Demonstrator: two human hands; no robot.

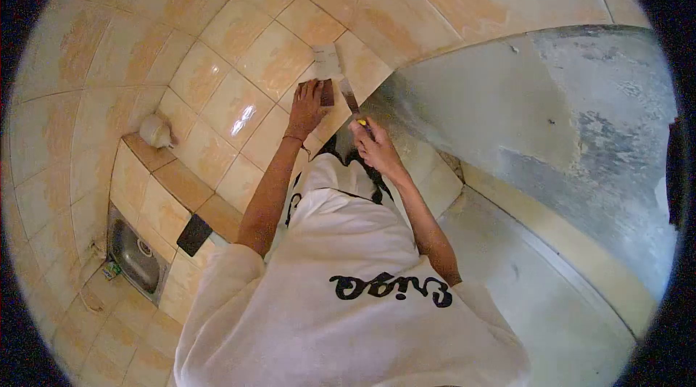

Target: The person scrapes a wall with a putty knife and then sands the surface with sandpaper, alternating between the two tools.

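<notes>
Two hands (307, 106) (373, 144) (one bladed tool (350, 98))

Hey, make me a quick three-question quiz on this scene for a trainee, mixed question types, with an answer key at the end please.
1. Which hand holds the bladed tool?
2. True or false: the left hand is touching the dark brown piece.
3. Fill in the blank: toward the left of the picture, a metal ____ is set into the tiled surface.

Key:
1. The right hand.
2. True; its fingers are on the piece.
3. Sink.
</notes>
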